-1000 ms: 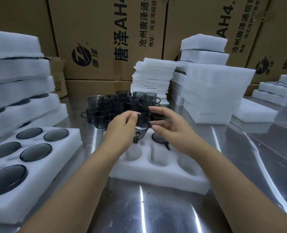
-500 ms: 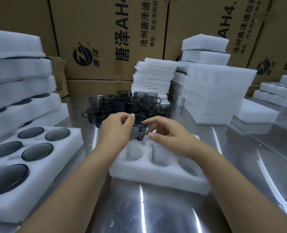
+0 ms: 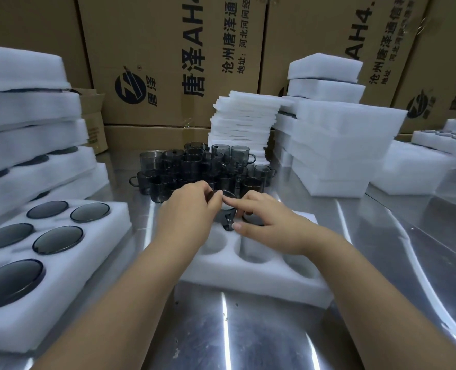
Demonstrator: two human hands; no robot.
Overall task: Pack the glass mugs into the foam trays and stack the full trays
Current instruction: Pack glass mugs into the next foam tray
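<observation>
A white foam tray [image 3: 250, 279] with round pockets lies on the steel table in front of me. Both hands meet over its far row. My left hand [image 3: 186, 212] pinches the rim of a smoky glass mug [image 3: 225, 218], which sits low in a far pocket with its handle pointing toward me. My right hand [image 3: 264, 220] touches the same mug's rim with its forefinger, thumb by the handle. Another mug [image 3: 250, 218] shows partly in the pocket to the right. Behind the tray stands a cluster of loose smoky mugs [image 3: 202, 166].
A filled foam tray [image 3: 47, 252] holding dark round glass pieces lies at left, with stacked foam trays [image 3: 29, 134] behind it. Foam sheets [image 3: 242, 121] and foam blocks [image 3: 339, 145] pile up at the back right. More trays [image 3: 435, 145] sit far right. Cardboard boxes [image 3: 173, 60] wall the back.
Both hands have lowered the mug from above the tray down into a far pocket. The mug now sits deeper in the foam.
</observation>
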